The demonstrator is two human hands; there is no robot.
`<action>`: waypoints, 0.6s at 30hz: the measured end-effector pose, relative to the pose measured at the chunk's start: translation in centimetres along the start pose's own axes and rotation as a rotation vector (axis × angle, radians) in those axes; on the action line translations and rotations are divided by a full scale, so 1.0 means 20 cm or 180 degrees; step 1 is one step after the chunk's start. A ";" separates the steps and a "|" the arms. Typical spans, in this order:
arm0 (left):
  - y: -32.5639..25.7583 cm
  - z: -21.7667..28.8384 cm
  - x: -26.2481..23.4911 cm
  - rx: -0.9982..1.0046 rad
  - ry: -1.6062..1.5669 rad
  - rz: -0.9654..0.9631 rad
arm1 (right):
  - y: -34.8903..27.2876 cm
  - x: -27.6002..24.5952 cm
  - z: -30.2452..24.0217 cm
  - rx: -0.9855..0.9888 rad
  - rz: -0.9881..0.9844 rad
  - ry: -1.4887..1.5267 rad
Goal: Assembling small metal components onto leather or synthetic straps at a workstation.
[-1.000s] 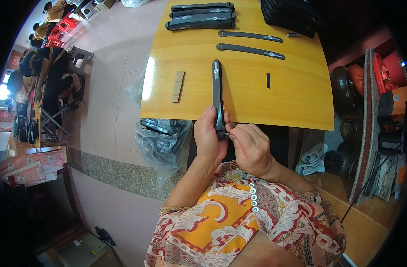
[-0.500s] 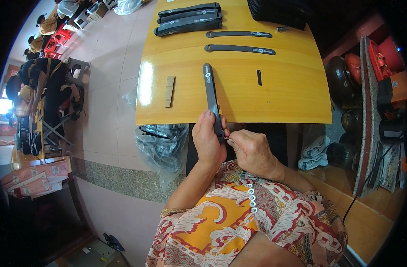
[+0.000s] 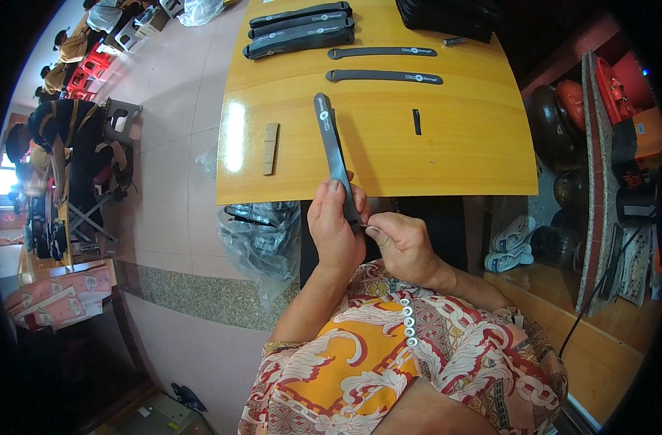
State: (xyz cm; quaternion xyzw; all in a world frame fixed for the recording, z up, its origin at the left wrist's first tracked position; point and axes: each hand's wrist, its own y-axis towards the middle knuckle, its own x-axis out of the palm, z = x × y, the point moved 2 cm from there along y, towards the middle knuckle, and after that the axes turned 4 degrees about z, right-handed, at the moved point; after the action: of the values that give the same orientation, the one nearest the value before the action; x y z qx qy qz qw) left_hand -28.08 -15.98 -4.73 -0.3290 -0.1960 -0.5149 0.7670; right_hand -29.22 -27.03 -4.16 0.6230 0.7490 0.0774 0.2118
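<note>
As I am working with the clock face centred on my hands, a bent-over co-worker [image 3: 61, 122] is showing at the far left, between nine and ten o'clock, and printed pink sheets [image 3: 59, 293] are lying just below nine. A clear plastic bag [image 3: 262, 250] is sitting at nine, under the near edge of the yellow worktop [image 3: 476, 145]. At half past ten a flat tan strip [image 3: 271, 148] is resting on the wood, and a pile of dark straps [image 3: 300, 32] is lying farther off, between eleven and twelve. I am holding one dark grey strap [image 3: 328, 136] in my left hand [image 3: 336, 235], its fingers clamped round the lower part; the free length is pointing up between eleven and twelve, over the worktop's near edge. Just past twelve, two loose straps [image 3: 385, 76] are lying side by side, well apart from my hands. My right hand [image 3: 403, 246] is sitting at the held strap's lower end, its fingers pinched together there; I cannot tell whether they are gripping anything. A short black strip [image 3: 416, 122] is lying at one o'clock, and a thick black stack [image 3: 447, 18] is resting farther out in nearly that direction. Pale slippers [image 3: 510, 255] are resting at three.
</note>
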 end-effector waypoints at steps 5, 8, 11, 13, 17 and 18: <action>0.00 0.00 -0.01 -0.0118 -0.0074 0.0248 | 0.02 -0.02 -0.03 -0.0926 -0.0077 -0.1240; -0.01 0.00 -0.01 0.0109 0.0054 0.0124 | 0.02 0.00 -0.02 -0.0868 -0.0101 -0.1218; -0.01 0.00 -0.01 0.0099 -0.0033 0.0082 | 0.01 0.01 0.00 -0.0049 -0.0148 -0.0321; -0.01 0.00 -0.02 0.0155 -0.0041 0.0062 | 0.00 0.03 0.01 0.0633 -0.0192 0.0391; -0.03 0.01 -0.04 0.0013 -0.0068 0.0124 | 0.02 0.02 -0.01 -0.0536 -0.0136 -0.0602; -0.03 0.02 -0.04 0.0014 -0.0071 0.0131 | 0.03 0.01 -0.03 -0.1198 -0.0153 -0.1200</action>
State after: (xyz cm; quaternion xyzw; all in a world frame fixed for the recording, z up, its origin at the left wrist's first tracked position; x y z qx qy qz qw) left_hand -28.91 -15.25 -4.83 -0.3369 -0.1989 -0.4949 0.7759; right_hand -29.01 -26.54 -3.47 0.5582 0.6833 0.0929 0.4614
